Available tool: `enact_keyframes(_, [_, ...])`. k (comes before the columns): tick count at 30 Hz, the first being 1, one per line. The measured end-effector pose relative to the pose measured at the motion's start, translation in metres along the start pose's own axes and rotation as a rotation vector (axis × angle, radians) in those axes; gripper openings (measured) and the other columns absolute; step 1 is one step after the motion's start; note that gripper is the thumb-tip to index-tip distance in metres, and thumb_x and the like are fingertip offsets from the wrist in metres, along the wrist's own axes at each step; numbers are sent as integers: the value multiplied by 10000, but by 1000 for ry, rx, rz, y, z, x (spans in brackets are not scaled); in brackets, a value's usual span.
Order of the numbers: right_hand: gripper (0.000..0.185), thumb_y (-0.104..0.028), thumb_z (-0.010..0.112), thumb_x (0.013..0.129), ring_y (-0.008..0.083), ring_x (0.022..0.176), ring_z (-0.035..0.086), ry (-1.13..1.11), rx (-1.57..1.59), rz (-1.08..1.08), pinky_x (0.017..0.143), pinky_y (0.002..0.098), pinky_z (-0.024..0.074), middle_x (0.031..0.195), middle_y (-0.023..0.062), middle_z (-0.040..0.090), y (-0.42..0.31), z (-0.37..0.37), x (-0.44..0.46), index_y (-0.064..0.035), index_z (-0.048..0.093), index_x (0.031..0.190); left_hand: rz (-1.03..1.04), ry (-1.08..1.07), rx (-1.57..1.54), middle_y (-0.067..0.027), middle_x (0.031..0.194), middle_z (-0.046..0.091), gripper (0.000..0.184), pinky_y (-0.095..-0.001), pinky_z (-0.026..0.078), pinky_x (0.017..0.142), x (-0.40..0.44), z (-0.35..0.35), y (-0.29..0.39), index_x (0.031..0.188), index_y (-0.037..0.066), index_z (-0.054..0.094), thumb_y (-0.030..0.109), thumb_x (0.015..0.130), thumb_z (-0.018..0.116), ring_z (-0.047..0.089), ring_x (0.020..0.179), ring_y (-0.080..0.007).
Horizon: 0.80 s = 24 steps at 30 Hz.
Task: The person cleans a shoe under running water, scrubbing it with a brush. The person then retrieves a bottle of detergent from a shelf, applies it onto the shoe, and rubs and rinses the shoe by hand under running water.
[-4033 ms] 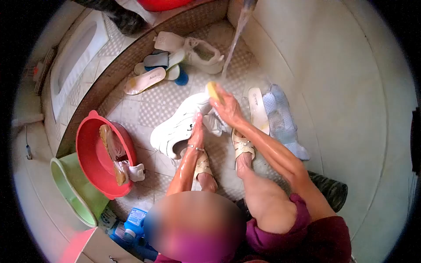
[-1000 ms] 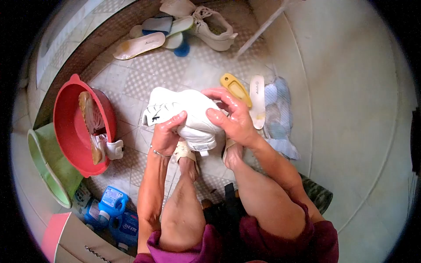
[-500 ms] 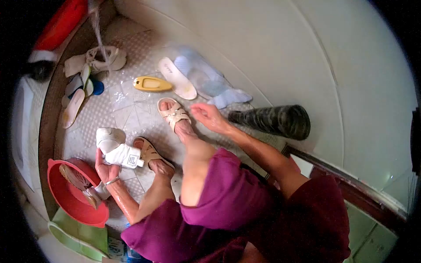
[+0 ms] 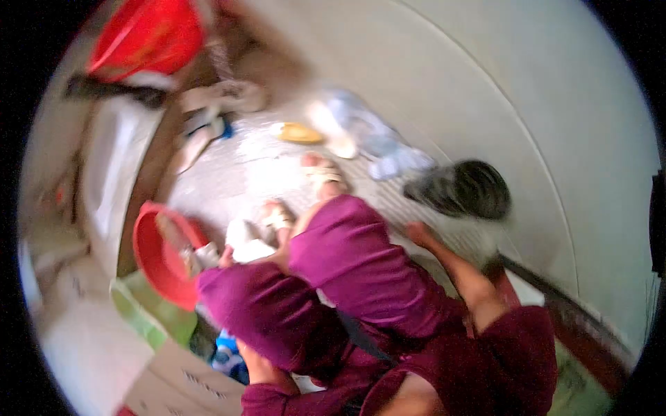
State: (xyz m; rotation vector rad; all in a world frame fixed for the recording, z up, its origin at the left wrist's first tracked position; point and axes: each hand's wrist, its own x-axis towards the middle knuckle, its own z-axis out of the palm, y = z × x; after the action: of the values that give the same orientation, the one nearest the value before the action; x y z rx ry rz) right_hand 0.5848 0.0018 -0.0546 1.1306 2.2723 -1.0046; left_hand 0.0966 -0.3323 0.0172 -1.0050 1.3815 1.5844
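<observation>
The whole view is smeared by motion. My left hand (image 4: 227,257) shows only as fingertips beyond my left knee, at the near side of a white shoe (image 4: 246,239) that it holds low over the floor. My knee hides the rest of that hand. Close by on the left stands a red basin (image 4: 151,260) with pale shoe-like things in it. My right hand (image 4: 419,235) hangs beside my right knee, below a dark camouflage-patterned tube-shaped thing (image 4: 475,189). No object shows in it, and its fingers are too blurred to read.
A yellow brush-like thing (image 4: 300,133), a pale insole (image 4: 340,142) and bluish cloth (image 4: 385,142) lie on the wet floor (image 4: 257,163). Pale shoes (image 4: 236,96) sit under running water (image 4: 220,61). A green basin (image 4: 142,312) and a cardboard box (image 4: 184,381) stand lower left.
My view has swung left and back, bringing in the box and more of the upper red container. My right hand has drawn back toward my knee; my left hand and shoe are now partly behind my leg.
</observation>
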Motion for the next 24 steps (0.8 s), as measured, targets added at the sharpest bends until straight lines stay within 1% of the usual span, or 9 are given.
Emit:
enact_keyframes(1, [237, -212, 465, 799, 327, 814, 571, -40, -281, -175, 703, 456, 446, 853, 184, 593, 81, 74, 39, -23, 570, 896, 23, -2, -28, -165, 1044, 562, 412, -460, 437, 756, 0, -13, -7, 1070, 6, 522, 303, 792, 584, 540, 900, -310])
enact_keyframes(2, [240, -235, 482, 802, 317, 782, 573, 114, -318, -292, 706, 447, 445, 821, 165, 597, 121, 104, 52, -25, 584, 857, 46, 8, -54, -164, 1029, 564, 401, -456, 438, 741, -1, -22, -16, 1057, 7, 525, 300, 790, 585, 541, 882, -308])
enact_keyframes(3, [239, -250, 488, 808, 324, 766, 572, -50, 16, -215, 690, 440, 447, 796, 150, 599, 72, 27, 21, -37, 595, 809, 64, 13, -84, -163, 1014, 566, 390, -451, 440, 726, 0, -29, -25, 1044, 8, 527, 296, 789, 586, 542, 864, -306])
enact_keyframes(5, [238, -231, 491, 808, 300, 721, 575, 87, 167, -179, 658, 421, 450, 784, 132, 607, 7, -34, -9, -20, 597, 785, 100, 20, -146, -160, 984, 569, 368, -441, 443, 696, -3, -38, -42, 1017, 9, 533, 290, 785, 589, 544, 828, -302])
enact_keyframes(18, [270, -245, 492, 823, 266, 710, 564, 23, 306, -165, 658, 408, 445, 796, 122, 610, -82, -82, 3, 5, 595, 823, 39, 51, -295, -143, 789, 592, 246, -379, 465, 503, 84, -124, -124, 844, 16, 570, 247, 766, 604, 556, 594, -275])
enact_keyframes(19, [273, -246, 492, 824, 263, 710, 563, 22, 304, -165, 657, 407, 445, 797, 121, 610, -89, -87, 4, 7, 595, 826, -29, 183, -90, -124, 645, 563, 363, -429, 365, 453, 51, -109, -133, 819, 26, 565, 376, 743, 627, 436, 438, -275])
enact_keyframes(20, [275, -247, 492, 825, 260, 709, 562, 22, 307, -164, 657, 406, 444, 798, 120, 610, -98, -92, 6, 9, 595, 829, 21, 107, -314, -120, 681, 588, 351, -437, 392, 488, 101, -118, -146, 805, 18, 576, 363, 753, 618, 486, 480, -293])
enact_keyframes(21, [278, -248, 492, 826, 258, 708, 561, 23, 305, -165, 657, 405, 444, 799, 119, 610, -103, -96, 8, 11, 594, 832, 161, 205, -320, -140, 783, 608, 242, -419, 455, 541, -43, -72, -118, 871, -16, 576, 206, 774, 583, 563, 616, -283])
enact_keyframes(24, [286, -251, 492, 830, 250, 706, 559, 20, 315, -167, 657, 402, 443, 801, 117, 610, -118, -105, 4, 17, 594, 841, 96, 200, -332, -145, 796, 614, 242, -413, 482, 627, 15, -91, -132, 902, -31, 578, 173, 774, 556, 587, 674, -292])
